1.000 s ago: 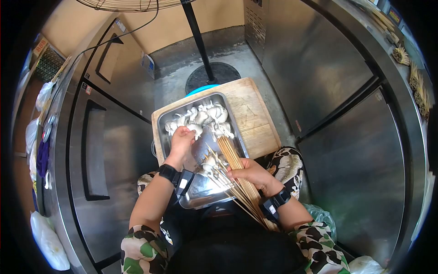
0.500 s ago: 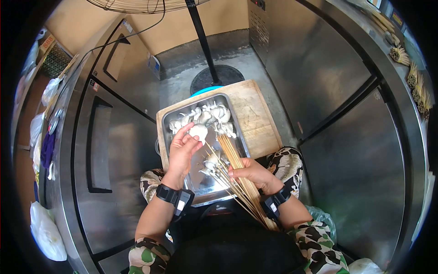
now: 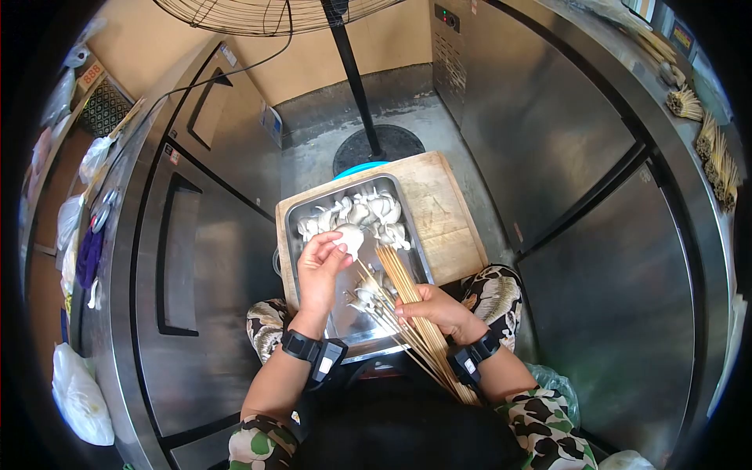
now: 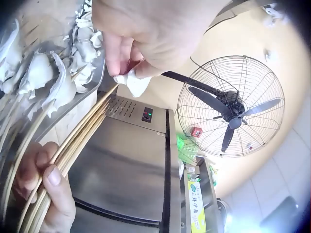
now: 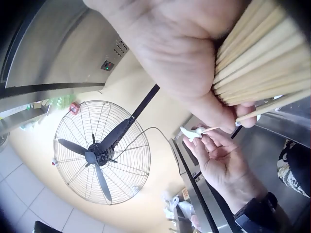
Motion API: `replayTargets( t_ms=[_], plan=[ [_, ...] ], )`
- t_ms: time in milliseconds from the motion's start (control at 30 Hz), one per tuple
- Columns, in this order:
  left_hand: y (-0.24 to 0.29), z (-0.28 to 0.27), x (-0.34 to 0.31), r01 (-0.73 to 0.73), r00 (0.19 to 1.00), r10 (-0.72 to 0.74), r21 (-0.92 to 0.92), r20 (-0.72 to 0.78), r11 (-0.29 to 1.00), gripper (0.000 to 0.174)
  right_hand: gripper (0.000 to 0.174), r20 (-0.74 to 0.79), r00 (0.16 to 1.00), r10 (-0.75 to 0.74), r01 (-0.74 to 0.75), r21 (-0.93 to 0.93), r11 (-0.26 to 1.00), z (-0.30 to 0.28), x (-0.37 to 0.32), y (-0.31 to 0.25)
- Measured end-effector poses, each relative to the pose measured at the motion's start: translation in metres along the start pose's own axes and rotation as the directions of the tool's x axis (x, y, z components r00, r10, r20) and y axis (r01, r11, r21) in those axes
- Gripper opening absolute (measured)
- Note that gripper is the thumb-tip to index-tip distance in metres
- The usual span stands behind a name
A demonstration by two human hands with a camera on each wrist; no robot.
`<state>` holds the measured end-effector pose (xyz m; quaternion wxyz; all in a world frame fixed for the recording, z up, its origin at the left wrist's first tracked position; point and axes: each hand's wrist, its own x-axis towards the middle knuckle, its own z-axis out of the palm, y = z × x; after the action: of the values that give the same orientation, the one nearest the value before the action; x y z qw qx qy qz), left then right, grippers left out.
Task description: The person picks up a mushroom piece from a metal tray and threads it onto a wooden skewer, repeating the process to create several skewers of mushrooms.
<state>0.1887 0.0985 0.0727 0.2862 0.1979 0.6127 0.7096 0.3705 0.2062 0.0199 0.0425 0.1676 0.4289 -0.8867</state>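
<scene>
My left hand [image 3: 317, 274] pinches a white oyster mushroom piece [image 3: 349, 241] between thumb and fingers above the steel tray [image 3: 345, 327]. A thick bundle of bamboo skewers [image 3: 398, 274] is gripped in my right hand [image 3: 442, 311]. One skewer [image 5: 211, 129] stands out from the bundle, its tip right at the mushroom piece in the right wrist view. Other skewers in the same grip carry threaded mushrooms [image 4: 39, 73], fanned out to the left. Loose oyster mushrooms [image 3: 359, 210] lie heaped in the far half of the tray.
The tray sits on a wooden board [image 3: 446, 211] between my knees. Steel refrigerators [image 3: 580, 102] stand on both sides. Behind the board a standing fan rises from its round base [image 3: 384, 149]. Skewer bundles [image 3: 717, 157] lie on the right-hand counter.
My left hand has lifted a mushroom piece from the heap and brought it nearer the skewer tips. The right hand keeps its grip on the bundle.
</scene>
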Motion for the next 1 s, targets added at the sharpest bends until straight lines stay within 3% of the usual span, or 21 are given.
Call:
replayTargets(
  t_ms=[67, 167, 267, 467, 533, 600, 700, 733, 833, 1000],
  plan=[
    [-0.005, -0.001, 0.000, -0.051, 0.999, 0.051, -0.034, -0.010, 0.998, 0.011, 0.011, 0.004, 1.000, 0.000, 0.000, 0.003, 1.000, 0.000, 0.000, 0.000],
    [-0.009, -0.005, 0.003, -0.059, 0.998, 0.057, -0.061, -0.032, 0.996, 0.016, 0.011, -0.002, 1.000, 0.010, -0.010, 0.000, 1.000, 0.000, 0.000, 0.000],
    [-0.010, -0.007, 0.006, 0.061, 0.997, -0.065, -0.100, -0.034, 0.993, 0.017, 0.011, -0.014, 1.000, 0.020, -0.020, 0.011, 1.000, 0.001, 0.000, 0.000],
    [0.000, 0.002, 0.004, 0.122, 0.991, -0.132, -0.227, -0.026, 0.966, 0.017, 0.011, -0.019, 1.000, 0.004, -0.003, 0.036, 0.999, 0.001, 0.000, 0.001],
    [0.004, -0.004, 0.011, 0.147, 0.986, -0.167, -0.555, 0.016, 0.819, 0.025, 0.010, -0.027, 1.000, 0.010, -0.009, 0.037, 0.999, 0.002, 0.000, -0.001],
    [0.001, -0.025, 0.021, 0.214, 0.965, -0.246, -0.808, 0.089, 0.549, 0.031, 0.010, -0.010, 1.000, 0.011, -0.011, 0.005, 1.000, 0.001, 0.000, -0.002],
    [0.001, -0.040, 0.024, 0.269, 0.948, -0.273, -0.864, 0.161, 0.425, 0.024, 0.009, -0.003, 1.000, 0.004, -0.004, 0.003, 1.000, 0.000, 0.001, -0.001],
    [0.002, -0.042, 0.024, 0.295, 0.941, -0.287, -0.851, 0.180, 0.433, 0.027, 0.009, -0.005, 1.000, -0.001, 0.001, 0.011, 1.000, 0.000, 0.001, 0.000],
    [0.005, -0.037, 0.018, 0.270, 0.954, -0.275, -0.728, 0.115, 0.630, 0.019, 0.009, -0.001, 1.000, 0.003, -0.003, 0.010, 1.000, 0.000, 0.001, 0.000],
    [0.007, -0.024, 0.014, 0.093, 0.995, -0.097, -0.404, 0.010, 0.910, 0.018, 0.009, -0.009, 1.000, -0.007, 0.007, 0.000, 1.000, -0.001, 0.001, 0.001]
  ],
)
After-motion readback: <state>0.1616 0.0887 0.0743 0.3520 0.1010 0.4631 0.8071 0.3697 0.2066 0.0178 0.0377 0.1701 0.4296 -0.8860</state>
